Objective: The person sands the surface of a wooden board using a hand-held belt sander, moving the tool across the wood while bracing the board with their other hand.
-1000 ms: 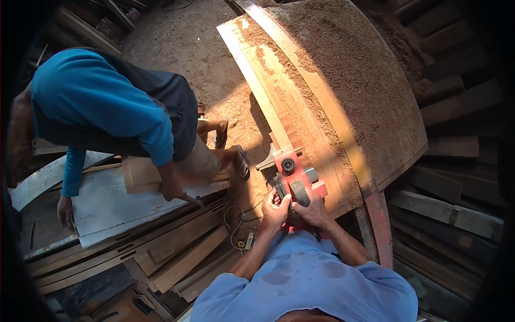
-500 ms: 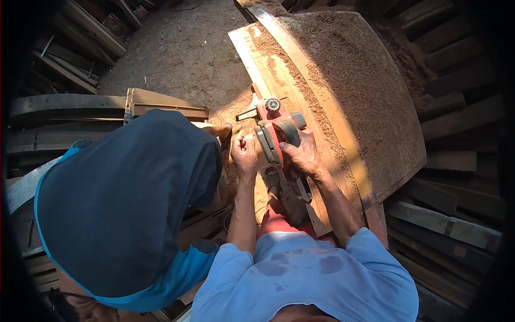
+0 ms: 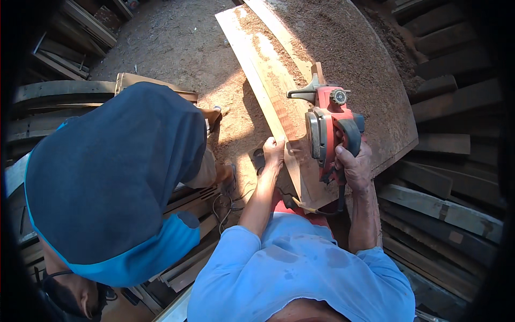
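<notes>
My right hand point(image 3: 355, 163) is wrapped round the rear handle of a red electric planer point(image 3: 331, 126), which has a dark knob at its front and a grey side fence. The planer is over the right part of a pale wooden board point(image 3: 284, 102); whether its base touches the wood I cannot tell. At the board's left edge, my left hand point(image 3: 274, 153) is closed, with its fingers curled at the edge. A dark cord point(image 3: 340, 199) hangs from the planer's rear and bends toward the board's near end.
A shavings-covered wooden panel point(image 3: 370, 80) lies beyond the board on the right. Stacked timber point(image 3: 450, 142) lines the right side. Close on my left, a person in a dark and blue shirt point(image 3: 115, 177) bends over. Curved wooden pieces point(image 3: 64, 91) lie at the far left.
The planer has moved right in my right hand, turning more upright in view. My left hand has moved from beside the planer to the board's left edge. The bent person's shirt has shifted left.
</notes>
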`<state>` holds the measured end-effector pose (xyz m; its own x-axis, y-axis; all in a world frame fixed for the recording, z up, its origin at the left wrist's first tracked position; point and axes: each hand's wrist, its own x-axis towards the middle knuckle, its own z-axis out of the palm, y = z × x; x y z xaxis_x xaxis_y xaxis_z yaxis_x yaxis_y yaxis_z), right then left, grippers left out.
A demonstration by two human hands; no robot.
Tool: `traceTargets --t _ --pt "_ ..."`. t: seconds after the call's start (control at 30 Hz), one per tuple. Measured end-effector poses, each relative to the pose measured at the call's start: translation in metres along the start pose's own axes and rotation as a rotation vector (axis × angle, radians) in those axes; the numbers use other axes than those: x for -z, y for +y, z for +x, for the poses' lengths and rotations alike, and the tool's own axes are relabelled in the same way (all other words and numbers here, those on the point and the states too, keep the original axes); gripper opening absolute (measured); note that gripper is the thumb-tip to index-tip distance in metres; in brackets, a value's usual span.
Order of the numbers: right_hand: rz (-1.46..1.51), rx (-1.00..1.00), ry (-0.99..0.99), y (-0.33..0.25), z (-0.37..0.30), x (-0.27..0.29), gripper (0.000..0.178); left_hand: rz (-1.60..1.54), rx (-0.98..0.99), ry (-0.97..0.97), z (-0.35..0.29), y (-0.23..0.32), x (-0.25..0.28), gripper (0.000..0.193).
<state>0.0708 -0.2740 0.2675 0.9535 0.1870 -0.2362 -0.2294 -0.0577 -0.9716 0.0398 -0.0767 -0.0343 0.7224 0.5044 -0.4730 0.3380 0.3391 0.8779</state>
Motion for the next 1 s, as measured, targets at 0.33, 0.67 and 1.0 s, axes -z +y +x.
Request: traceTargets --t 0.33,0.67,1.0 --pt "-0.014 -0.052 -0.019 0.023 -0.052 0.022 0.038 0.326 0.013 -0.222 -0.138 -0.089 0.041 0.024" --pt "-0.093 -0.051 -0.127 0.04 -0.099 0.034 0.032 0.061 0.452 -0.408 -0.268 -0.107 0.053 0.016" --pt "-0.184 -0.123 -0.263 0.075 -0.133 -0.004 0.034 0.299 0.036 -0.075 -0.264 -0.05 0.131 0.044"
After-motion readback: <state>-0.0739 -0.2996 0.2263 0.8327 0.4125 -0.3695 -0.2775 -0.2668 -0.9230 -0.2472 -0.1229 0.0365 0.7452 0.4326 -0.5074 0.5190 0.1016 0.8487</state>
